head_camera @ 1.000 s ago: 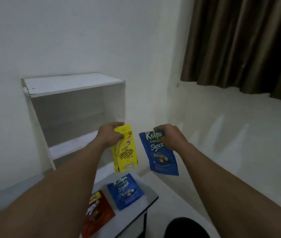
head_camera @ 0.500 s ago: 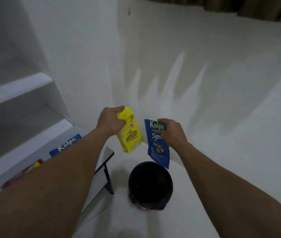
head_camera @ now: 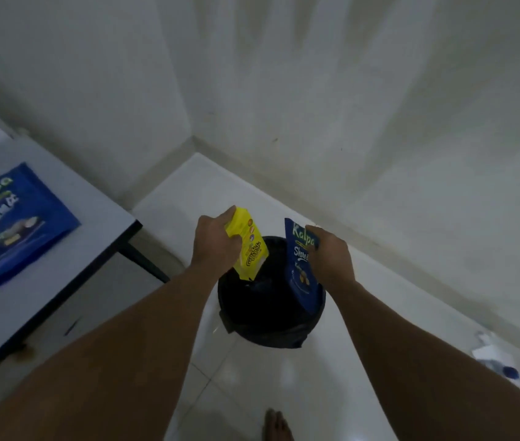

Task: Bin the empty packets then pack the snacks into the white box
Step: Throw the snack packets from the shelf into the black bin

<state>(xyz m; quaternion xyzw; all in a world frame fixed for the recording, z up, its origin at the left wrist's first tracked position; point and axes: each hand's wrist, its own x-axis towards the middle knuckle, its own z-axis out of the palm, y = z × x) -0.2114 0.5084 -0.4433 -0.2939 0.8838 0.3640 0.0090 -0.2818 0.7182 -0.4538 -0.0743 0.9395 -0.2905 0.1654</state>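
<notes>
Holding both empty packets by their top edges lets them hang straight over the black bin, so they should drop inside when I let go. My left hand pinches the yellow packet above the bin's left rim; my right hand grips the blue packet, its lower end near the right rim. Both arms reach forward and down, wrists bent. A full blue snack pack lies on the table near its right corner; the white box is out of view.
</notes>
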